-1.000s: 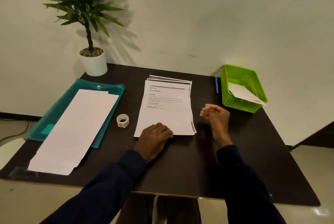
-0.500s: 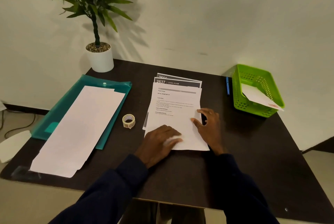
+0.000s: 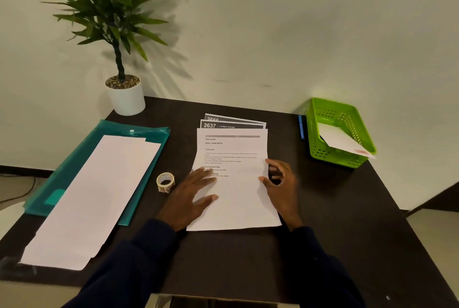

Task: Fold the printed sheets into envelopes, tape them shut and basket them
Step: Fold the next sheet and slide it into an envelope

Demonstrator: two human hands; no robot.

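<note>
Fingers spread flat, the left hand pins the top sheet mid-desk; the right hand, loosely curled, pinches its right edge. Thin, limp paper likely slides; lift it by that edge. A basket sits at the far right corner.

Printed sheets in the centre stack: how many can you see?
3: the white top sheet under both hands, then the sheet headed 2637, then the one headed 2666 at the back. More may be hidden beneath.
</note>
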